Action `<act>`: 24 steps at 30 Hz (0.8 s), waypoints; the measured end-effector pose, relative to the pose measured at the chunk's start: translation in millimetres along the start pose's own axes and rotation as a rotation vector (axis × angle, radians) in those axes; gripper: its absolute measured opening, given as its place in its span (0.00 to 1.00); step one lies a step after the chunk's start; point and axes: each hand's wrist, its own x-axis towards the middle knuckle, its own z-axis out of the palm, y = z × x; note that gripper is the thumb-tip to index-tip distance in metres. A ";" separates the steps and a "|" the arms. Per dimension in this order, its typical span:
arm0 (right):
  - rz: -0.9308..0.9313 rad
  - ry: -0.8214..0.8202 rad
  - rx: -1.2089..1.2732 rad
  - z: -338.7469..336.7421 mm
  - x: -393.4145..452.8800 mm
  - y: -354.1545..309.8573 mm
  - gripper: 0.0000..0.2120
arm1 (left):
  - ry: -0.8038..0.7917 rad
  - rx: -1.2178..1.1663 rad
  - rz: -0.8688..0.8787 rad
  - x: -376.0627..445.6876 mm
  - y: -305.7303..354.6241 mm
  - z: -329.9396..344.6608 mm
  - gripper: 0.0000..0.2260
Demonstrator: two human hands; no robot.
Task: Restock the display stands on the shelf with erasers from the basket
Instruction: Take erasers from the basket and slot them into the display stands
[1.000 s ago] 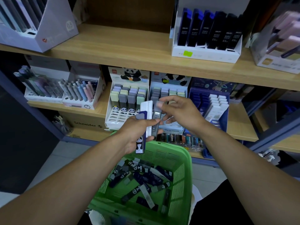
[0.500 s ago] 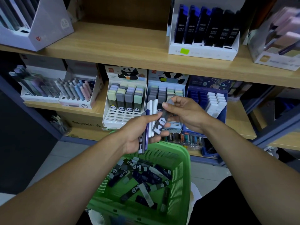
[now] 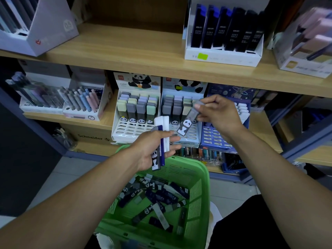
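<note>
grey panda-sleeved eraser [image 3: 187,123] tilted, pinched by right hand [image 3: 218,114].

green basket [image 3: 203,178], grey panda-print eraser [image 3: 187,124]

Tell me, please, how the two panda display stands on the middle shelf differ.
The left panda stand holds four columns of erasers in mixed yellow, grey, purple and green; the right panda stand shows mostly grey ones. The right hand with a panda eraser covers part of the right stand; the left stand is unobstructed. Both have empty front slots.
</note>
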 end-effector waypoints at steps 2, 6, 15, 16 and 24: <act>-0.064 0.071 -0.036 -6.8 1.3 3.7 0.07 | -0.003 0.000 -0.001 2.0 -1.2 0.3 0.12; -0.164 0.119 -0.176 -12.4 6.3 10.0 0.08 | 0.000 -0.004 0.001 1.8 -1.8 1.6 0.10; -0.250 0.070 -0.440 -7.6 13.5 17.2 0.06 | 0.020 0.020 0.032 4.1 -5.3 0.1 0.09; -0.245 0.059 -0.461 -7.7 13.9 17.4 0.06 | 0.026 0.013 0.034 4.2 -5.1 -0.4 0.08; -0.232 0.034 -0.552 -12.3 15.1 12.7 0.03 | 0.027 -0.011 0.052 1.1 -2.6 -0.6 0.09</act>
